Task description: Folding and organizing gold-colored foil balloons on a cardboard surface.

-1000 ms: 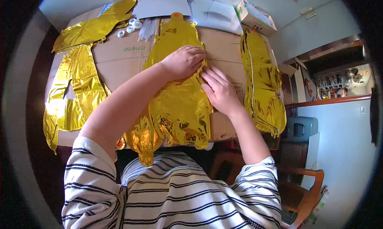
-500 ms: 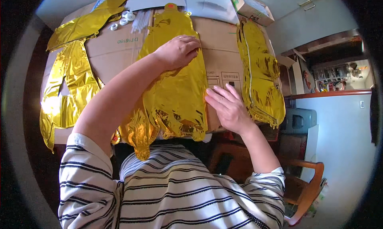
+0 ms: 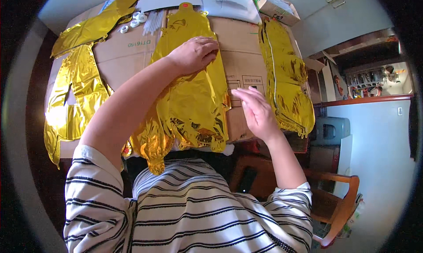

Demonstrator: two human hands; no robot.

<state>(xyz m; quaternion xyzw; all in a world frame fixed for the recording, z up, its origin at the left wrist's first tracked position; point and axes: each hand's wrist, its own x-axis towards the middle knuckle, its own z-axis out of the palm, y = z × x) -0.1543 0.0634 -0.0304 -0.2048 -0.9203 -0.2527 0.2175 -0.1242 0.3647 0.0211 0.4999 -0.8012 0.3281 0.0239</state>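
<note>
A flat gold foil balloon (image 3: 194,107) lies lengthwise before me, with a small red spot on its rounded far tab. My left hand (image 3: 196,53) rests on its upper part, fingers curled down at the right edge as if gripping the foil; the fingertips are partly hidden. Just right of the balloon, my right hand (image 3: 256,112) is raised over the cardboard, fingers stretched out and holding nothing. A small flap of foil stands up at the balloon's right edge, near those fingertips. Crumpled foil (image 3: 154,149) hangs over the near edge beneath my left forearm.
Brown cardboard (image 3: 119,54) covers the table. More gold foil pieces lie at left (image 3: 79,94) and right (image 3: 286,72). White tape rolls (image 3: 140,17), clear straws (image 3: 154,23) and a carton (image 3: 276,7) sit at the back. A wooden chair (image 3: 339,200) stands at lower right.
My right hand has lifted off the balloon's right edge and turned more side-on, its fingers now clear of the foil. My left hand stays almost in place.
</note>
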